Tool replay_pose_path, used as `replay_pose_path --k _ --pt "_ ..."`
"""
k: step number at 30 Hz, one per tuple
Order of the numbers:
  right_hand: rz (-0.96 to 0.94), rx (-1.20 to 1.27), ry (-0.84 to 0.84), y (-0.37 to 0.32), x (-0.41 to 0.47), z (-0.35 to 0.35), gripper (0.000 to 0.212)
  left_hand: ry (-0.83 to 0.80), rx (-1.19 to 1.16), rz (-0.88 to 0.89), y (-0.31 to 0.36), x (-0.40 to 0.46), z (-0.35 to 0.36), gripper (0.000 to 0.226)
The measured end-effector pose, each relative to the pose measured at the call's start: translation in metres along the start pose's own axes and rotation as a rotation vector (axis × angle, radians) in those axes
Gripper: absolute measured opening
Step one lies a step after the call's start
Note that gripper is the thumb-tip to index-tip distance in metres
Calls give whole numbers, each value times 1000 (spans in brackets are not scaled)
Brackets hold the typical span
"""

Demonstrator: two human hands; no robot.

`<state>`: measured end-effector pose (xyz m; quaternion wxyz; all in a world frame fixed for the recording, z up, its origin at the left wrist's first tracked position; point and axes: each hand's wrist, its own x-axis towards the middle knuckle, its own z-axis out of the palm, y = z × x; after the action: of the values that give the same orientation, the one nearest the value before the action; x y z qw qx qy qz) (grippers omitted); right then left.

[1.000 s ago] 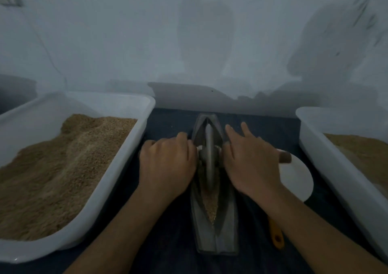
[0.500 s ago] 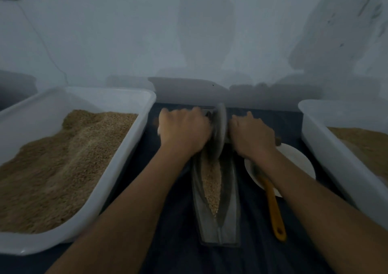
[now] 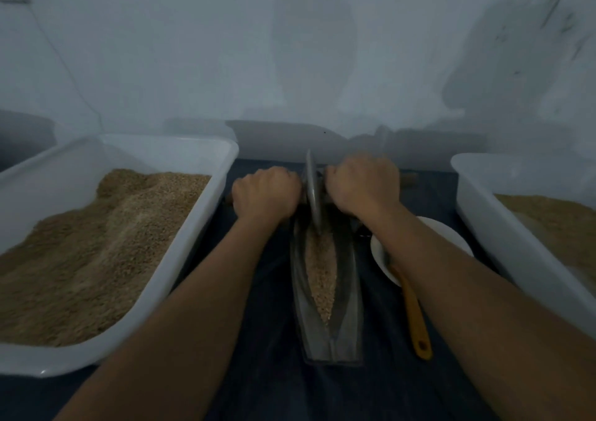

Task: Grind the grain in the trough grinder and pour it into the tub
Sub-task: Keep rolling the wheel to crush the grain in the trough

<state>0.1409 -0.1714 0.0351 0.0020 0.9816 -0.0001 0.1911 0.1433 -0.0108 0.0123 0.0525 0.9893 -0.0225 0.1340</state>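
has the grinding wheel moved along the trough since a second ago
Yes. The wheel has rolled away from the person to the far end of the trough, uncovering the grain it stood over at mid-trough. Both hands went with it.

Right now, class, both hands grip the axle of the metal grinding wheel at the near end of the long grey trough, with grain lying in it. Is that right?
Not quite. The head view shows the metal grinding wheel at the far end of the long grey trough, not the near end. The left hand and right hand do grip its axle, and grain lies in the trough.
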Motion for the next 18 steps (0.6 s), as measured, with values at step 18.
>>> replay_pose_path --k 18 --pt "-30 148 -69 9 -59 -4 48 165 81 92 2 -57 -8 41"
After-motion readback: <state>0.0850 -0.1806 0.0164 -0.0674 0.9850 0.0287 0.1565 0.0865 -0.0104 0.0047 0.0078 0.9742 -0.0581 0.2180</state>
